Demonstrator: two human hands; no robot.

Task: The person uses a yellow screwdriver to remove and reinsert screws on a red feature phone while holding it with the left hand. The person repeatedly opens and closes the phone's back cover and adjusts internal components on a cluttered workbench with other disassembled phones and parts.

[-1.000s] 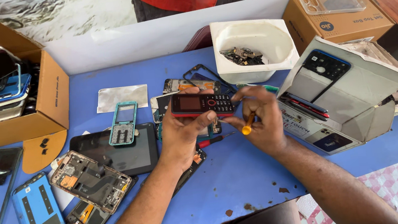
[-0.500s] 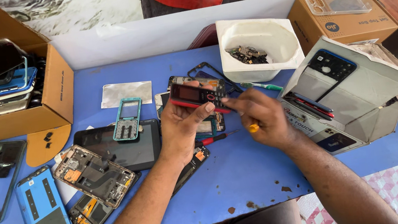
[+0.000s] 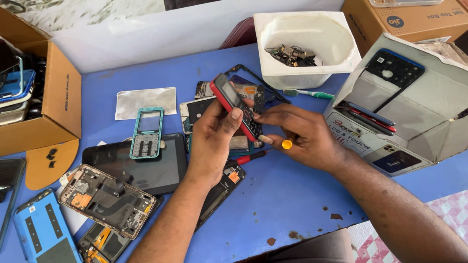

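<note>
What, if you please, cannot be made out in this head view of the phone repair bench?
- Screwdriver: only its yellow end shows; right hand hides the rest.
- Red keypad phone: lower end covered by left hand.
- Parts in white tub: too small to identify.
- Cardboard box: cut off by left edge.

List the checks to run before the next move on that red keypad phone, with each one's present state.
1. Left hand grips the red keypad phone firmly: ok.
2. Right hand has the yellow-tipped tool: ok.
3. Tool tip seated on the phone: cannot tell, fingers hide it.
4. Phone lifted off the blue table: ok.
5. White tub of small parts within reach: ok.
6. Table around the hands free of clutter: not ok.
</note>
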